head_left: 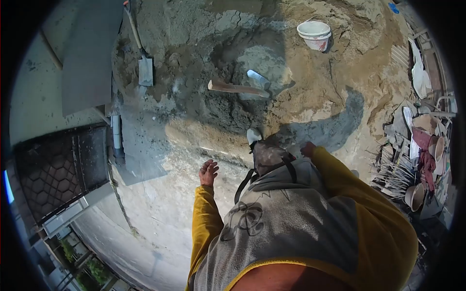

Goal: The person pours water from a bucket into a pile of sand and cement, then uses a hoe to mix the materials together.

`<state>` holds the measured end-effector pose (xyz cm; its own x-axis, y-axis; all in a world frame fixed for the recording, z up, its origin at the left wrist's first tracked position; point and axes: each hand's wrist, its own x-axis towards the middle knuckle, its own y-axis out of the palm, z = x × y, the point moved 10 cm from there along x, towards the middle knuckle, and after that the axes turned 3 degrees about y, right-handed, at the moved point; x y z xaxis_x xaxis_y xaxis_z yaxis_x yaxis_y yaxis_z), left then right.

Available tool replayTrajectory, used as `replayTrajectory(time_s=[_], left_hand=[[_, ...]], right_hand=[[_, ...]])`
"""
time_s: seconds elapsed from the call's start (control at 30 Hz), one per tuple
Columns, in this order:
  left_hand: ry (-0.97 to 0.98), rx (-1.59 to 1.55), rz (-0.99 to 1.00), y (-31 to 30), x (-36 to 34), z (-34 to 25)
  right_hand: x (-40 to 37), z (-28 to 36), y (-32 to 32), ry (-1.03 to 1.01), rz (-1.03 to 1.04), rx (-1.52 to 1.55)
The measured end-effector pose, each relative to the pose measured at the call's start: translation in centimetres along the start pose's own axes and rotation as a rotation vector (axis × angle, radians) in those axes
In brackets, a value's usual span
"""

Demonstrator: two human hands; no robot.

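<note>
My left hand hangs over the pale ground with its fingers loosely bent and apart, and nothing shows in it. At the end of the other yellow sleeve, my right hand is small and dark beside my hip; its fingers are hard to make out. Ahead of my feet lies a heap of wet grey mortar. A wooden handle rests across it, with a shiny metal blade near its far end. Neither hand touches them. One pale shoe shows at the heap's edge.
A shovel lies at the upper left. White stacked buckets stand at the upper right. Along the right edge are a pile of sticks and a red cloth. A dark metal gate is at left.
</note>
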<state>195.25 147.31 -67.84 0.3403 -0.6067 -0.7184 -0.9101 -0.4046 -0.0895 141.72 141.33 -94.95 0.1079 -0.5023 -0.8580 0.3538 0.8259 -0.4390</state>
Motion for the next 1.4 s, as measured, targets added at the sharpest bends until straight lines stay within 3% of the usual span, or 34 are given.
replayTrajectory(time_s=[0.03,0.1,0.17,0.2,0.27,0.3,0.37,0.4,0.47,0.5,0.57,0.67,0.7,0.77,0.83,0.87,0.9,0.93,0.97,1.0,1.03,1.07,1.13,1.2,1.27,1.3,1.4], left_hand=[[-0.012,0.066,0.093,0.9,0.4,-1.9],[-0.022,0.228,0.224,1.7,3.0,-4.9],[-0.05,0.367,0.333,2.2,4.7,-7.7],[-0.047,0.392,0.359,2.5,5.7,-9.2],[-0.076,0.264,0.281,2.2,8.2,-12.1],[-0.102,0.233,0.276,2.3,9.1,-13.3],[-0.105,0.223,0.335,3.1,11.0,-15.8],[-0.111,0.189,0.369,3.5,12.0,-17.0],[-0.091,0.196,0.428,4.2,14.4,-19.6],[-0.081,0.182,0.471,4.8,15.3,-21.0],[-0.051,0.164,0.603,6.4,17.2,-23.3],[-0.084,0.26,0.788,8.7,20.0,-25.7],[-0.105,0.339,0.768,9.3,20.4,-26.6],[-0.127,0.414,0.842,10.8,21.1,-27.5],[-0.116,0.529,0.917,12.9,22.0,-29.7],[-0.12,0.542,0.972,14.5,21.5,-30.3],[-0.128,0.548,1.028,16.3,20.9,-30.4],[-0.142,0.566,1.052,18.1,20.5,-30.2],[-0.182,0.682,1.038,19.4,20.4,-29.4],[-0.221,0.799,1.014,20.4,20.5,-28.7],[-0.27,0.877,1.063,21.8,20.0,-27.9],[-0.28,0.902,1.06,22.6,19.9,-27.1],[-0.319,1.116,1.133,25.0,18.8,-24.2],[-0.278,1.292,1.105,25.8,17.3,-23.4],[-0.206,1.757,1.08,25.5,19.1,-21.5],[-0.163,1.734,1.102,25.9,19.7,-20.8],[-0.257,1.935,1.097,25.0,20.7,-19.3]], right_hand=[[-9.5,13.3,-3.7,-0.49,0.142,-0.786],[-10.8,17.7,-9.8,-0.192,-0.082,0.27],[-8.6,20.4,-10.7,-0.362,-0.197,0.514],[-8.9,21.6,-12.1,-0.344,-0.217,0.539],[-9.1,24.3,-14.3,-0.393,-0.094,1.019],[-7.6,23.6,-14.5,-0.379,-0.12,1.045],[-7.3,23.1,-17.6,-0.563,-0.544,0.722],[-7.4,23.1,-17.8,-0.548,-0.57,0.741],[-6.1,18.2,-14.9,0.111,-0.47,0.839],[-7.2,18.3,-14.6,0.135,-0.485,0.857],[-9.4,17.7,-11.7,0.415,-0.454,0.958],[-12.8,21.3,-6.8,0.404,-0.523,1.296],[-15.6,23.7,-5.1,0.473,-0.599,1.452],[-16.6,28.1,0.8,0.478,-0.539,1.594],[-17.9,33.3,5.6,0.504,-0.337,1.464],[-15.9,32.8,9.6,0.374,-0.596,1.104],[-17.2,34.3,12.4,0.509,-0.424,1.253],[-17.4,35.6,13.2,0.423,-0.427,0.846],[-18.0,36.1,16.0,0.439,-0.323,0.886],[-19.2,37.2,15.6,0.382,-0.448,0.775],[-20.3,36.1,19.6,0.605,-0.309,1.184],[-23.4,37.9,19.7,0.819,-0.136,1.586],[-22.1,36.1,22.3,0.823,-0.172,1.714],[-20.9,34.1,21.5,0.852,-0.314,1.807],[-18.1,32.3,19.7,0.73,-0.458,2.046],[-17.0,31.8,18.3,0.685,-0.533,2.167],[-14.7,30.9,12.5,0.587,-0.651,1.963]])
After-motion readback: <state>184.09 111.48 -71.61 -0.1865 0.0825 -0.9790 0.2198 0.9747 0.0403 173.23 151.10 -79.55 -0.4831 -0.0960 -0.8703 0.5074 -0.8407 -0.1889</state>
